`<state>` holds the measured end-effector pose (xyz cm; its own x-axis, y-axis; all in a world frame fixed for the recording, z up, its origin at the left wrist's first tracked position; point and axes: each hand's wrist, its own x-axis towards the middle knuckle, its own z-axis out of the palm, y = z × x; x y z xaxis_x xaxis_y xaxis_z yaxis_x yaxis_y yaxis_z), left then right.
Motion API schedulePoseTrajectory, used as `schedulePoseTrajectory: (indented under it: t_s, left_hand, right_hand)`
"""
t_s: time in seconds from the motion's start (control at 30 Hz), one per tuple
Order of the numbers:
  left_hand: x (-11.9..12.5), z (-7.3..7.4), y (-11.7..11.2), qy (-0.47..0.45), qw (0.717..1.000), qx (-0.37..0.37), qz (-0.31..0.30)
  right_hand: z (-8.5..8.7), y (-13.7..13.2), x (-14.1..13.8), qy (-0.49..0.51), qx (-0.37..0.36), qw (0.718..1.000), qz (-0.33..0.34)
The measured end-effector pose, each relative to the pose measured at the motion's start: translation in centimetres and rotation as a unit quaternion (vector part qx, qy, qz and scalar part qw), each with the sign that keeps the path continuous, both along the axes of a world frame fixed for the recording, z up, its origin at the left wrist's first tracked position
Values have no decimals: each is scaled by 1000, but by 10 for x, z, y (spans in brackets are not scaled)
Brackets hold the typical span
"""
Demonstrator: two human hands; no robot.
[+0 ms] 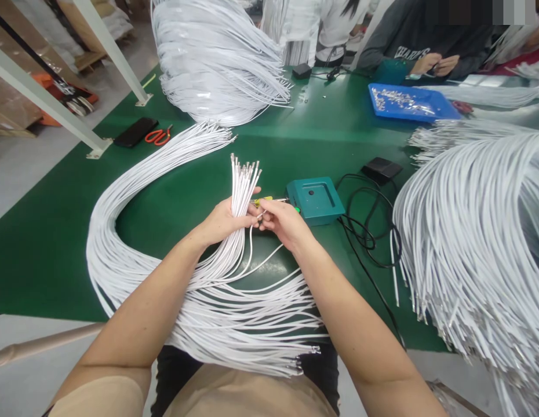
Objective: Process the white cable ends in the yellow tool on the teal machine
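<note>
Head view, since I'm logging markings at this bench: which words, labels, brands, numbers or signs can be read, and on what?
"CHAR", then letters too blurred to settle: across the co-worker's dark sweatshirt.
Teal benchtop device: no lettering can be made out.
White cables: no lettering can be made out.
Nothing else is readable.

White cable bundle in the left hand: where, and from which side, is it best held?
Probably around the white cable bundle below its metal tips, from the left as the left hand does: it gathers close there but spreads out lower down, and the right hand takes up the right side.
</note>
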<state>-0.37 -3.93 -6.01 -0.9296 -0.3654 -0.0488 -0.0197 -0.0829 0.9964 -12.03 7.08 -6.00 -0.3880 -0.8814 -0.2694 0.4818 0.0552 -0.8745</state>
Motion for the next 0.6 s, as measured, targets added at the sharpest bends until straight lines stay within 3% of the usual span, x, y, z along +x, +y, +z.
schedulePoseTrajectory:
  t_s: [0.2, 0.33, 0.43, 0.5, 0.53, 0.6]
  left_hand:
    - [2, 2, -2, -9, 1000, -3, 9]
    - [3, 2, -2, -10, 1000, -1, 14]
    - [2, 0, -2, -8, 1000, 2, 26]
    - [1, -1, -2, -15, 999, 10, 30]
    - [0, -2, -2, -20, 999, 19, 30]
    - [-1, -3, -2, -28, 998, 51, 35]
  right_hand:
    - [1, 3, -3, -69, -13, 997, 19]
    - [2, 3, 0, -4, -21, 1000, -15]
    - [1, 2, 3, 107, 2, 993, -45]
    - [-2, 2, 5, 235, 21, 970, -66]
    - [-4, 2, 6, 321, 28, 944, -78]
    - [-7, 4, 7, 511, 31, 853, -96]
